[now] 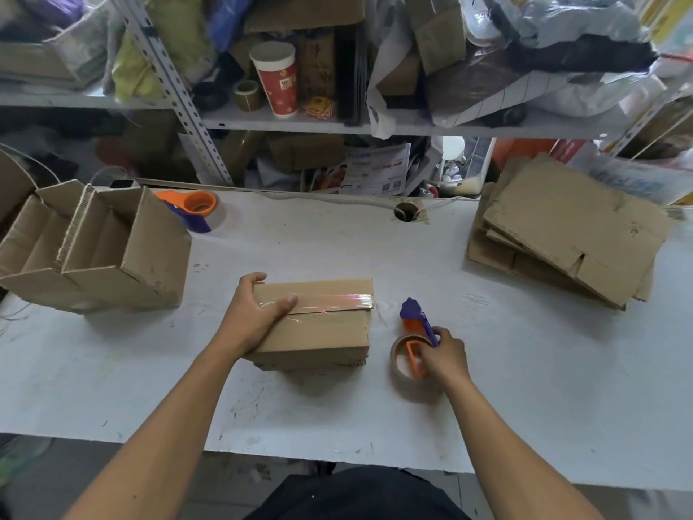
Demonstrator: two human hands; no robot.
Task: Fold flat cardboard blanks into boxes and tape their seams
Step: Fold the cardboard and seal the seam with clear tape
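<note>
A small folded cardboard box [322, 332] sits in the middle of the white table [525, 369], a strip of clear tape along its top seam. My left hand [255, 313] grips the box's left end, thumb lying across the tape. Just right of the box, my right hand [444, 356] holds an orange and purple tape dispenser [412, 343] with a brown tape roll, standing on the table. A stack of flat cardboard blanks [570, 234] lies at the far right.
Open folded boxes [97, 249] stand together at the left. A second orange and purple tape dispenser [195, 210] lies behind them. A cable hole [405, 212] is in the table's back edge. Cluttered metal shelves [262, 118] rise behind the table.
</note>
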